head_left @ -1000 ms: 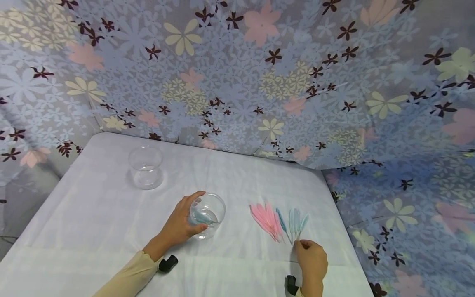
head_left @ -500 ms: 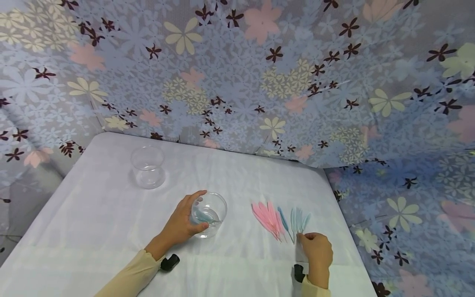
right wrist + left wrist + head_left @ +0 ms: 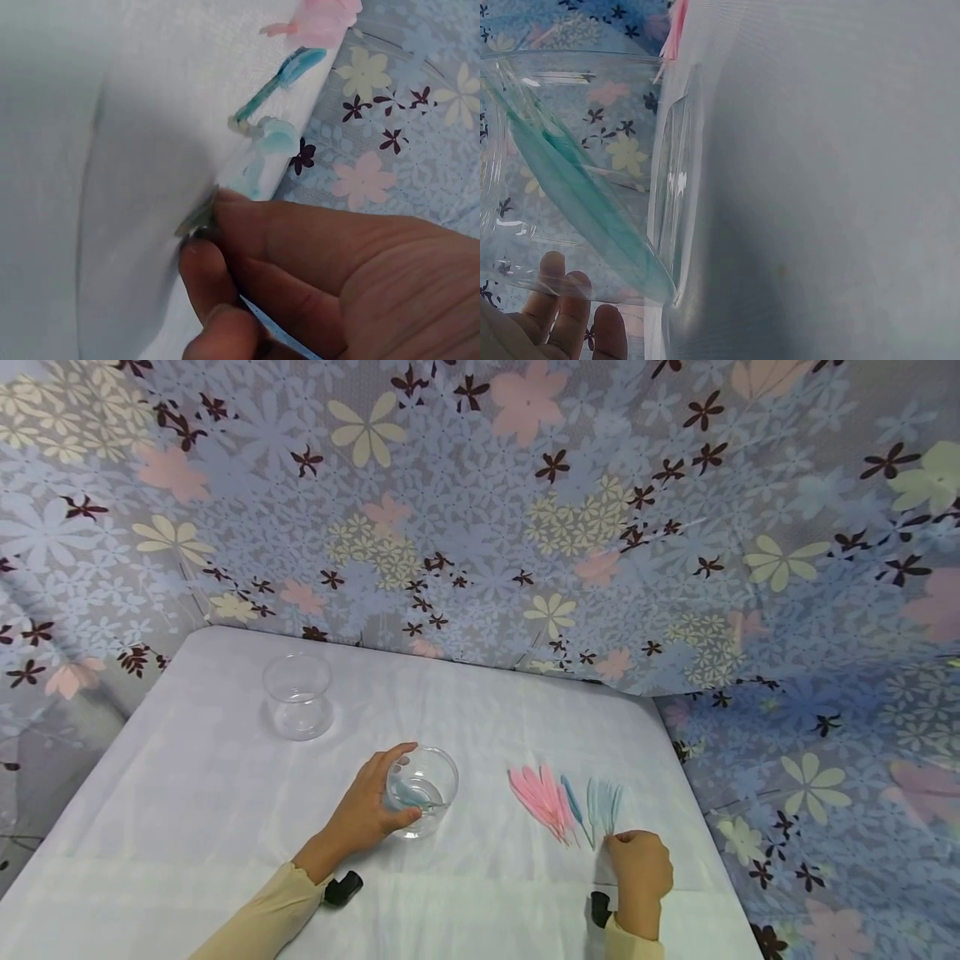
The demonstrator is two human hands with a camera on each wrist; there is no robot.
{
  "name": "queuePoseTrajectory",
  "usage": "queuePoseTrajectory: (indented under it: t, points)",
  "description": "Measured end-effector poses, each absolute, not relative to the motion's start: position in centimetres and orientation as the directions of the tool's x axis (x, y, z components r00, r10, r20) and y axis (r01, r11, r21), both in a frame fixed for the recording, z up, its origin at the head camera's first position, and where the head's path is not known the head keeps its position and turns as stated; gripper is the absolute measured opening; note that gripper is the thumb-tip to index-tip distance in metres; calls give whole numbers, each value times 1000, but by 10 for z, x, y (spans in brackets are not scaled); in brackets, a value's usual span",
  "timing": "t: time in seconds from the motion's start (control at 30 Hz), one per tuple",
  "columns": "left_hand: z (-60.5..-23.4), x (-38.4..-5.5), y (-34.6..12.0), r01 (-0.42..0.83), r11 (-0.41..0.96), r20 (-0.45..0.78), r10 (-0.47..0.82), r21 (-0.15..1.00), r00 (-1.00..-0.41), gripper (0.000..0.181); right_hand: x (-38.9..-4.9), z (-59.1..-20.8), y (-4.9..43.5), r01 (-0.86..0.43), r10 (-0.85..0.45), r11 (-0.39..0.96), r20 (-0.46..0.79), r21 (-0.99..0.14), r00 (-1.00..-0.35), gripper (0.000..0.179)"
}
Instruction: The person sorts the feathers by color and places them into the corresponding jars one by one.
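From here I see the left hand (image 3: 366, 810) gripping a clear cup (image 3: 431, 768), blue-green feathers (image 3: 581, 199) slanting inside. Another clear cup (image 3: 297, 693) stands farther back on the tabletop (image 3: 480, 902). The right hand (image 3: 641, 864) pinches a pale-blue feather (image 3: 616, 802) right of the cups.

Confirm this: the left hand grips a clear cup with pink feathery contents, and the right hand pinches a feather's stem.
One thing is wrong: the feathery contents of the clear cup are blue-green, not pink, as the left wrist view shows. The rest stands.
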State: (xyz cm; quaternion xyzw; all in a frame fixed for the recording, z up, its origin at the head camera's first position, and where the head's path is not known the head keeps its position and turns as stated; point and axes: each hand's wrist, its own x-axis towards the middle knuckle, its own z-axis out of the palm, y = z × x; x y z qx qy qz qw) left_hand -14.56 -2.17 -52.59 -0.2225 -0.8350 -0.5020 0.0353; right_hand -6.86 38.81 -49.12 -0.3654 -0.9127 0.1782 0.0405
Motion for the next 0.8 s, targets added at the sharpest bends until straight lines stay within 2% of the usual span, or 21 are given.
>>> queuePoseTrajectory:
  t: [0.33, 0.8]
  points:
    - [-524, -145, -23, 391, 399, 265, 336, 829, -904, 90, -67, -492, 387, 685, 700, 641, -101, -345, -707, 25]
    - [-523, -144, -23, 396, 398, 269, 337, 828, -902, 89, -60, -481, 387, 662, 725, 609, -31, -436, -688, 28]
